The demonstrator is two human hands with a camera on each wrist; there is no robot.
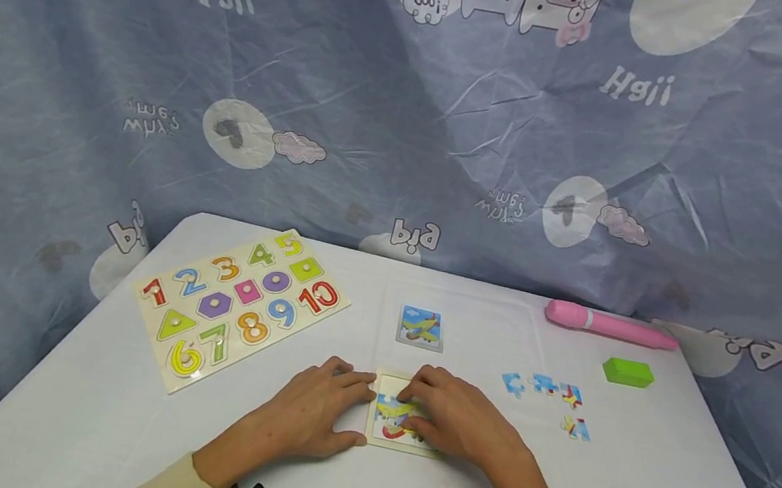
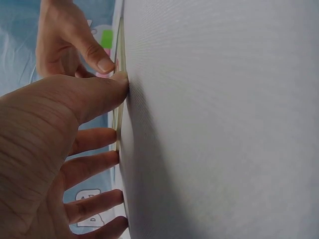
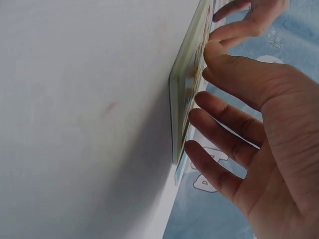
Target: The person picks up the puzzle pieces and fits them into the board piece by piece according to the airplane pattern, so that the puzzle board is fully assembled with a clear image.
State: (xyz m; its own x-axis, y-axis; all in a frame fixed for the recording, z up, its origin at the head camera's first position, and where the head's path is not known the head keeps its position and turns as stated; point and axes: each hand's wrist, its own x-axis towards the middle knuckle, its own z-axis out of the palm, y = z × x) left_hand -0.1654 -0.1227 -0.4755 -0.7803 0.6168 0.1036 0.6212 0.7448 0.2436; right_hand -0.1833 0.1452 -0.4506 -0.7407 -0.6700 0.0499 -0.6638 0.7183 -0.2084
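Note:
A small jigsaw board with a pale wooden frame lies at the near middle of the table. Joined jigsaw pieces with a yellow and red picture fill its lower part; the upper left is bare. My left hand rests at the board's left edge, fingers spread and thumb at the near corner. Over the board, my right hand touches the pieces with its fingertips and covers the right side. In the right wrist view its fingers extend along the board's face. Whether a piece sits under them is hidden.
Several loose jigsaw pieces lie to the right. A picture card is behind the board. At the left lies a number puzzle board. A green block and a pink pen-shaped object lie at the back right.

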